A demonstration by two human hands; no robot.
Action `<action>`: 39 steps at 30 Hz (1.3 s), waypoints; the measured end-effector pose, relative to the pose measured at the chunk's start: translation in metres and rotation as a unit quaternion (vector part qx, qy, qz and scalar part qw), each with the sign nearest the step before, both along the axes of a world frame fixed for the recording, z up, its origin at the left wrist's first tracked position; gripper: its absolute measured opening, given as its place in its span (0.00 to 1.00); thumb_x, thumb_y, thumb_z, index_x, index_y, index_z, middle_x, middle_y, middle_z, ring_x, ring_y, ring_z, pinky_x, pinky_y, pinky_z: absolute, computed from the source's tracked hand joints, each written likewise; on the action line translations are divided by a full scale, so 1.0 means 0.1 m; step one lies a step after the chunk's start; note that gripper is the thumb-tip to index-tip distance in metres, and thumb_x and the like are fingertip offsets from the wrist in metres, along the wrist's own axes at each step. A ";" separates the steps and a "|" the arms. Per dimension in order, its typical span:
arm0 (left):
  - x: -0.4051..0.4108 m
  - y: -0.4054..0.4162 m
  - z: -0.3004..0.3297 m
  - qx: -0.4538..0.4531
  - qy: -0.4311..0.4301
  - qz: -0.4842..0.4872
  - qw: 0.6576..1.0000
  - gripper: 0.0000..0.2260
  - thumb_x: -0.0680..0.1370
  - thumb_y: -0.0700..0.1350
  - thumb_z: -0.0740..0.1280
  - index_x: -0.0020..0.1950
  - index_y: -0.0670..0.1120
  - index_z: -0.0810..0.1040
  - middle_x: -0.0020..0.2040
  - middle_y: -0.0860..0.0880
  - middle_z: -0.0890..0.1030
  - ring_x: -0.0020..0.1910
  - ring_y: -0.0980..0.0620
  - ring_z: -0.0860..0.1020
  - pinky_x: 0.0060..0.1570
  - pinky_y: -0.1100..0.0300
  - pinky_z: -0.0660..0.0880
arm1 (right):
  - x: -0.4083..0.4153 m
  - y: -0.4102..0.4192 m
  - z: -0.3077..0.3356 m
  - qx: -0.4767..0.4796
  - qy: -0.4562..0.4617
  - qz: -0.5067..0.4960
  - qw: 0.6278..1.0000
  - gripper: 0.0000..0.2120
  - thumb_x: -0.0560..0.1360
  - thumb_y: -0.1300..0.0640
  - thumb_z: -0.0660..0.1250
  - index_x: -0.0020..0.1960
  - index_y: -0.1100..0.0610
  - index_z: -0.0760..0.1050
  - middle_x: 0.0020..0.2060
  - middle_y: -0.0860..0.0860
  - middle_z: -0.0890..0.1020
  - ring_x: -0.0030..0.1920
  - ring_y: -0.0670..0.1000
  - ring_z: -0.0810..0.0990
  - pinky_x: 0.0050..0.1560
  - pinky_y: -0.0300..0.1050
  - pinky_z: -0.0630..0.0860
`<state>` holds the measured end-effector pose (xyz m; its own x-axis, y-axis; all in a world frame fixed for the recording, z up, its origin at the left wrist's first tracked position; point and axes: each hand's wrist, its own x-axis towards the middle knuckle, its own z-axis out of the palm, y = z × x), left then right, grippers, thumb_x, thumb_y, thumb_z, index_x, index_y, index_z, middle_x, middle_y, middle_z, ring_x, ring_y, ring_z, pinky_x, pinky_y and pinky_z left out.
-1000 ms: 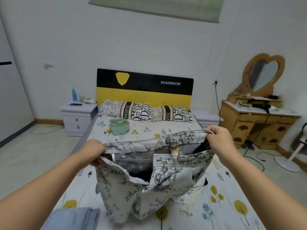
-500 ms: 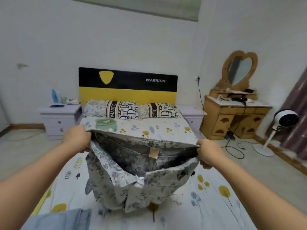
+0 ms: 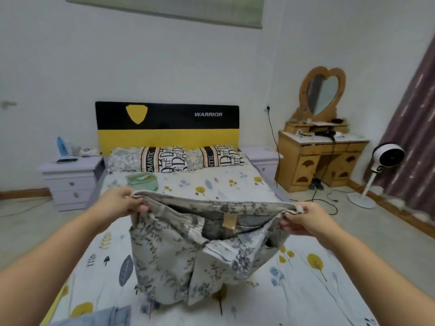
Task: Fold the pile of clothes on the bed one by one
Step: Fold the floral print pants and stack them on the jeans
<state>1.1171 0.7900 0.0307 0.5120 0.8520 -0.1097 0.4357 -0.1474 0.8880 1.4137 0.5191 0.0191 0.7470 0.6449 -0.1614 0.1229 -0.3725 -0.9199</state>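
Fingers of my left hand (image 3: 122, 203) and right hand (image 3: 303, 220) pinch the floral trousers (image 3: 188, 250) at the waistband, held above the bed (image 3: 306, 278). Risk: legs bunched below, could crease into the fold; pinch is shallow, could slip.

A pair of grey floral-print trousers (image 3: 188, 255) is held up by its stretched waistband above the middle of the bed (image 3: 306, 290), legs bunched on the sheet.

a home bedroom: bed (image 3: 235, 184) with pillows (image 3: 174, 158), nightstands (image 3: 68, 177), heart-mirror dressing table (image 3: 322, 158)
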 end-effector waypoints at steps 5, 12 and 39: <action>-0.08 -0.02 -0.03 0.076 0.072 -0.025 0.994 0.17 0.78 0.51 0.65 0.33 0.46 0.66 0.34 0.44 0.67 0.35 0.51 0.65 0.39 0.58 0.58 | -0.06 -0.02 -0.10 -0.025 -0.126 -0.030 0.991 0.07 0.75 0.60 0.68 0.39 0.59 0.79 0.36 0.54 0.82 0.39 0.54 0.79 0.37 0.45 0.70; 0.03 -0.13 0.14 0.048 -0.060 0.007 0.997 0.16 0.79 0.52 0.62 0.48 0.39 0.79 0.45 0.37 0.81 0.46 0.38 0.80 0.47 0.51 0.74 | -0.23 0.01 0.05 0.094 -0.117 -0.079 0.986 0.14 0.76 0.56 0.66 0.39 0.66 0.74 0.34 0.60 0.80 0.36 0.58 0.79 0.36 0.50 0.72; 2.01 -0.51 0.35 0.164 -0.053 -0.123 0.977 0.15 0.79 0.51 0.61 0.46 0.39 0.76 0.41 0.41 0.79 0.40 0.43 0.76 0.41 0.55 0.68 | 0.68 -1.08 0.40 0.147 -0.037 -0.256 0.955 0.08 0.74 0.59 0.67 0.37 0.61 0.76 0.35 0.58 0.82 0.36 0.54 0.81 0.46 0.52 0.78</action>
<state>1.3184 0.7393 0.0660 0.6998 0.6819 0.2129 0.2597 -0.5204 0.8135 1.4820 0.4115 0.0591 0.9788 0.2018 0.0354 0.0622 -0.1282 -0.9898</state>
